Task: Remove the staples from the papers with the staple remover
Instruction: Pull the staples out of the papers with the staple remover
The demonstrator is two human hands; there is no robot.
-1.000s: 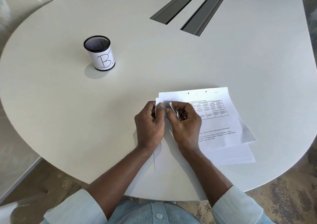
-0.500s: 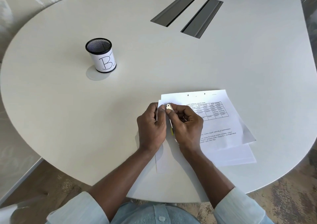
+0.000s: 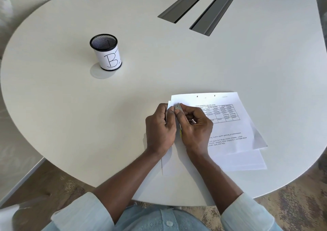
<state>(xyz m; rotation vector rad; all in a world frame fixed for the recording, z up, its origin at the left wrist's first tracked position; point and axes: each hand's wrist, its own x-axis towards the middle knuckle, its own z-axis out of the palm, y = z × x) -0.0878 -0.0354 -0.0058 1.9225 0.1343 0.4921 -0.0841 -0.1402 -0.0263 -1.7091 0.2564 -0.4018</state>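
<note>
A stack of white papers (image 3: 228, 124) with a printed table and text lies on the white table near its front edge. My left hand (image 3: 160, 128) pinches the stack's top-left corner. My right hand (image 3: 193, 126) grips a slim metal staple remover (image 3: 177, 106), its silver tip pressed at that same corner; a yellow part of the tool shows between my hands. The staple itself is hidden under my fingers.
A black mesh pen cup (image 3: 106, 52) with a white label marked "B" stands at the back left. Two grey cable slots (image 3: 196, 9) are set into the white table (image 3: 70, 115) at the far side. Floor shows beyond the table's front edge.
The remover's tip has shifted slightly up towards the paper's corner; my right hand has tilted a little. My left hand keeps its pinch on the corner.
</note>
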